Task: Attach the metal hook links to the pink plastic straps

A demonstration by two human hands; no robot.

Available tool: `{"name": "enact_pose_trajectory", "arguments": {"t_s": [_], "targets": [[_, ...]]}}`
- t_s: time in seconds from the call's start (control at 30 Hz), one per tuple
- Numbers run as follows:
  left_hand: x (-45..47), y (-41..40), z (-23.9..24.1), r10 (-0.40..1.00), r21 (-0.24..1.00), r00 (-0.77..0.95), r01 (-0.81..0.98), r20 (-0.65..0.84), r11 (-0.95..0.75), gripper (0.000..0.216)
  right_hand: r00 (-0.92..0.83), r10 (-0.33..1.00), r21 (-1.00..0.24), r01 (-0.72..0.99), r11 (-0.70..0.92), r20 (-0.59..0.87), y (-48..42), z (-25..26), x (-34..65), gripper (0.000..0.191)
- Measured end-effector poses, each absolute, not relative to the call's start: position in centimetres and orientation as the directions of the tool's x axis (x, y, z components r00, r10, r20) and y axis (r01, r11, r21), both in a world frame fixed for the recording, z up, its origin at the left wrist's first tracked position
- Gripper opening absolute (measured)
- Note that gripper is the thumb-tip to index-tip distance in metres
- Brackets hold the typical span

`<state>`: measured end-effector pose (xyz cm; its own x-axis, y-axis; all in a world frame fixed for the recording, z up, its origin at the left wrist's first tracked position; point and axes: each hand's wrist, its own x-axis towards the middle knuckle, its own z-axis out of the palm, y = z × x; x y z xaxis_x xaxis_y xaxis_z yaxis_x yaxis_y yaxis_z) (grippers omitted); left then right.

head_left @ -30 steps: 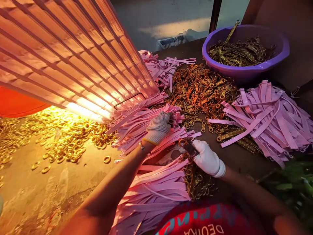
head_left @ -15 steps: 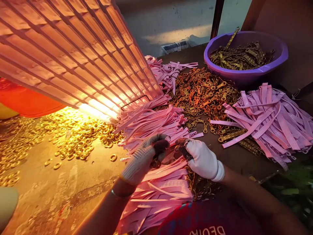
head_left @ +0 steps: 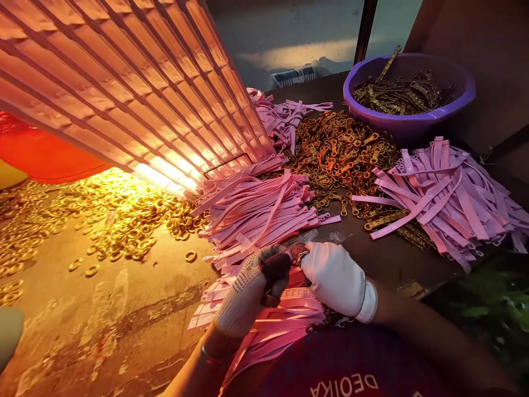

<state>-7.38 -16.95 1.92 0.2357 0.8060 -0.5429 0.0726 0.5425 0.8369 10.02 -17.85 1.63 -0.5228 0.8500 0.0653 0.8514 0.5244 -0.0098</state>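
Observation:
My left hand [head_left: 252,284], in a dotted glove with dark fingertips, is closed, and a bit of a pink strap shows at its fingertips. My right hand [head_left: 334,275], in a white glove, is closed in a pinch against the left fingertips; what it holds is hidden by the fingers. Under both hands lies a heap of pink straps [head_left: 285,325], partly covered by the hands and my clothing. Just beyond them is another pile of pink straps [head_left: 260,207], with small metal pulls on some ends.
Loose brass rings [head_left: 136,220] are scattered at left under a lit, ribbed pink panel [head_left: 136,94]. Linked brass-coloured pieces [head_left: 339,149] form a mound behind my hands. A purple basin [head_left: 413,116] holds more metal pieces. Further pink straps [head_left: 450,193] lie at right.
My hands have come together and moved slightly nearer my body. Pink strap ends now show left of my left wrist. The view has shifted a little.

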Motion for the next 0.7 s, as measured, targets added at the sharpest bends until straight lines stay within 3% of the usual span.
{"name": "enact_pose_trajectory", "arguments": {"t_s": [0.13,0.23,0.33,0.47,0.7], "targets": [[-7.3,-17.2,1.4,0.858,0.872,0.179,0.189,-0.482,0.451,0.035,-0.522,0.850,-0.054,0.849,0.526,0.076,-17.8,0.4,9.8,0.034],[-7.5,-17.1,0.2,0.936,0.887,0.182,0.414,-0.301,0.205,0.025,-0.445,0.889,-0.091,0.886,0.454,0.104,-17.6,-1.0,9.6,0.033],[-7.8,-16.9,-1.0,0.951,0.860,0.252,0.509,-0.177,0.025,0.015,-0.463,0.885,-0.172,0.869,0.463,0.047,-17.1,-1.4,9.7,0.025],[-8.2,-16.4,-1.6,0.934,0.852,0.225,0.508,-0.277,0.131,0.024,-0.532,0.845,-0.243,0.827,0.507,-0.050,-16.4,-0.3,10.5,0.024],[-7.5,-16.8,-1.8,0.901,0.872,0.178,0.381,-0.397,0.308,0.018,-0.540,0.829,-0.208,0.836,0.508,-0.147,-15.7,-0.1,11.1,0.019]]}}
